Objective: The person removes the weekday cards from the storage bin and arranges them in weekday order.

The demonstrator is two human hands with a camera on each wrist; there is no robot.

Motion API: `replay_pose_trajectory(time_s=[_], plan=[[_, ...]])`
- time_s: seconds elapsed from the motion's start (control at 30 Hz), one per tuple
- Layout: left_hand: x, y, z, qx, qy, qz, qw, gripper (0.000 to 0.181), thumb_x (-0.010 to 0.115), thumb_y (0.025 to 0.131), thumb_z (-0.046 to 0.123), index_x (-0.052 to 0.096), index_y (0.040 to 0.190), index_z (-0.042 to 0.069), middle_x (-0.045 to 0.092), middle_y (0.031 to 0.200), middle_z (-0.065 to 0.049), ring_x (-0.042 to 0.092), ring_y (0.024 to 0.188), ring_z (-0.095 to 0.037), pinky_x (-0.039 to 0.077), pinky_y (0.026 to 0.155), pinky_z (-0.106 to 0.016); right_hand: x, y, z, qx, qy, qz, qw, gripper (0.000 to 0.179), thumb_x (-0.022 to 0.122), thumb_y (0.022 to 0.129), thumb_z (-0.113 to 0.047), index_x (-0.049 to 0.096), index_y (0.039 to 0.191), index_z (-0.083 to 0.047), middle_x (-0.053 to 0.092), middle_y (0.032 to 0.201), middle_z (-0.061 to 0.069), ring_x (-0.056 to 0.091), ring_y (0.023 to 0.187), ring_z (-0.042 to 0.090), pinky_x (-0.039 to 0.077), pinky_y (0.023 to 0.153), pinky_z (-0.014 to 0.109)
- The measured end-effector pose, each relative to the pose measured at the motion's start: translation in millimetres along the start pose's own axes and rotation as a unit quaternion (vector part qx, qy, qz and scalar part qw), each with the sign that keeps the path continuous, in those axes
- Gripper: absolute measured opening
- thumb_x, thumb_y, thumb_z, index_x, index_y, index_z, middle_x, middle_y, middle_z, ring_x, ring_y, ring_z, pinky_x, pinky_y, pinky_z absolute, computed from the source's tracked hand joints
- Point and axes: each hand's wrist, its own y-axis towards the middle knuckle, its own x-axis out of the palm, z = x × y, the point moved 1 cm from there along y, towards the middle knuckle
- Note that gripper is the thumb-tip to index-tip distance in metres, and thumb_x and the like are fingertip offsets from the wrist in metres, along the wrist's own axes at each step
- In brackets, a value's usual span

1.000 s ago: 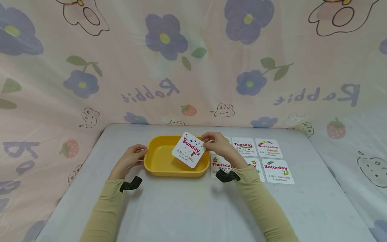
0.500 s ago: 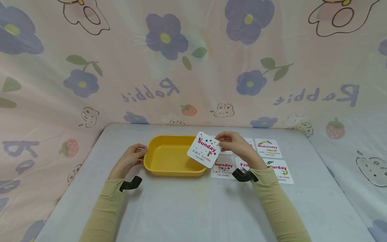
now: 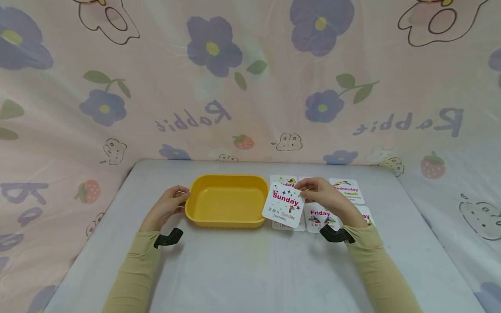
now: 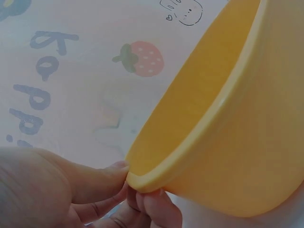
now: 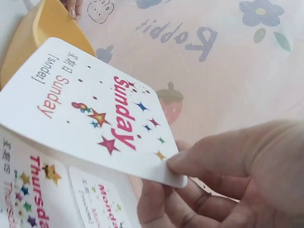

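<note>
My right hand (image 3: 322, 193) pinches a white Sunday card (image 3: 285, 205) by its corner, thumb on top and fingers beneath. In the head view the card overlaps the laid-out Monday card (image 3: 282, 178) and the Thursday card (image 3: 300, 226); the right wrist view shows it raised and tilted above the Thursday card (image 5: 33, 190). With thumb and fingers, my left hand (image 3: 171, 204) pinches the left rim of a yellow plastic tray (image 4: 199, 128). Nothing lies inside the tray.
Right of the tray, weekday cards lie in two rows, among them the Friday card (image 3: 318, 217) and the Wednesday card (image 3: 347, 191); my right hand and wrist partly cover some. A patterned cloth (image 3: 250, 87) hangs behind the white table (image 3: 242, 269).
My right hand has carried the Sunday card rightward from above the tray to over the laid-out cards, turning it more upright. The left hand has stayed on the rim.
</note>
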Motion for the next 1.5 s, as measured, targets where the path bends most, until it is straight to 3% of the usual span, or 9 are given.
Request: replay_pose_trajectory(time_s=[0.13, 0.33, 0.63, 0.9, 1.17, 1.33, 1.5], plan=[[-0.7, -0.5, -0.2, 0.002, 0.003, -0.001, 1.0000, 0.032, 0.048, 0.102, 0.020, 0.044, 0.125, -0.002, 0.057, 0.101, -0.013, 0.057, 0.082, -0.020, 0.051, 0.070, -0.026, -2.7, -8.0, 9.4, 0.007, 0.000, -0.016, 0.9998, 0.025, 0.055, 0.094, -0.002, 0.057, 0.118, 0.007, 0.060, 0.104, 0.017, 0.059, 0.091, 0.022, 0.051, 0.083, 0.046], [-0.1, -1.3, -0.2, 0.001, 0.004, -0.001, 1.0000, 0.033, 0.048, 0.101, 0.021, 0.044, 0.125, -0.002, 0.057, 0.100, -0.012, 0.057, 0.082, -0.020, 0.051, 0.070, -0.027, -2.0, -18.1, 24.0, 0.008, -0.008, -0.031, 0.9994, 0.023, 0.058, 0.092, -0.003, 0.059, 0.113, 0.006, 0.058, 0.095, 0.015, 0.057, 0.078, 0.021, 0.052, 0.073, 0.039], [-0.6, -1.9, 2.6, -0.001, 0.001, 0.002, 1.0000, 0.032, 0.049, 0.101, 0.021, 0.045, 0.125, -0.001, 0.057, 0.102, -0.012, 0.057, 0.082, -0.019, 0.051, 0.069, -0.026, 4.9, -32.6, 43.9, 0.026, -0.028, -0.050, 0.9980, 0.017, 0.058, 0.092, -0.004, 0.062, 0.109, 0.001, 0.058, 0.093, 0.012, 0.055, 0.081, 0.024, 0.050, 0.071, 0.038], [-0.8, -1.7, 3.3, -0.005, 0.001, 0.003, 1.0000, 0.032, 0.049, 0.101, 0.022, 0.045, 0.124, -0.001, 0.057, 0.103, -0.012, 0.056, 0.081, -0.019, 0.051, 0.069, -0.026, 21.9, -43.4, 55.4, -0.002, -0.030, -0.071, 0.9970, 0.018, 0.060, 0.087, 0.002, 0.062, 0.105, 0.004, 0.060, 0.092, 0.012, 0.057, 0.080, 0.021, 0.048, 0.067, 0.027], [0.5, 0.0, -1.1, -0.007, 0.000, 0.000, 1.0000, 0.032, 0.049, 0.101, 0.021, 0.046, 0.124, -0.001, 0.057, 0.105, -0.013, 0.057, 0.082, -0.020, 0.052, 0.070, -0.027, 38.1, -50.0, 60.1, -0.034, -0.105, -0.039, 0.9931, 0.023, 0.069, 0.078, 0.004, 0.065, 0.100, -0.001, 0.060, 0.090, 0.007, 0.054, 0.076, 0.020, 0.045, 0.064, 0.026], [0.8, 0.1, -1.5, -0.007, 0.001, 0.000, 1.0000, 0.030, 0.049, 0.101, 0.021, 0.046, 0.122, 0.000, 0.057, 0.106, -0.014, 0.058, 0.083, -0.020, 0.052, 0.071, -0.029, 46.8, -50.8, 59.4, -0.051, -0.151, 0.004, 0.9873, 0.022, 0.074, 0.076, 0.002, 0.069, 0.096, -0.005, 0.065, 0.092, 0.003, 0.056, 0.076, 0.017, 0.047, 0.065, 0.027], [1.2, -1.9, -0.8, -0.006, -0.003, 0.000, 1.0000, 0.030, 0.049, 0.101, 0.021, 0.046, 0.123, 0.000, 0.056, 0.102, -0.013, 0.057, 0.081, -0.019, 0.052, 0.070, -0.028, 54.4, -52.4, 62.4, -0.036, -0.185, 0.055, 0.9805, 0.023, 0.079, 0.073, 0.000, 0.070, 0.093, -0.005, 0.066, 0.087, 0.000, 0.054, 0.072, 0.014, 0.046, 0.063, 0.027]])
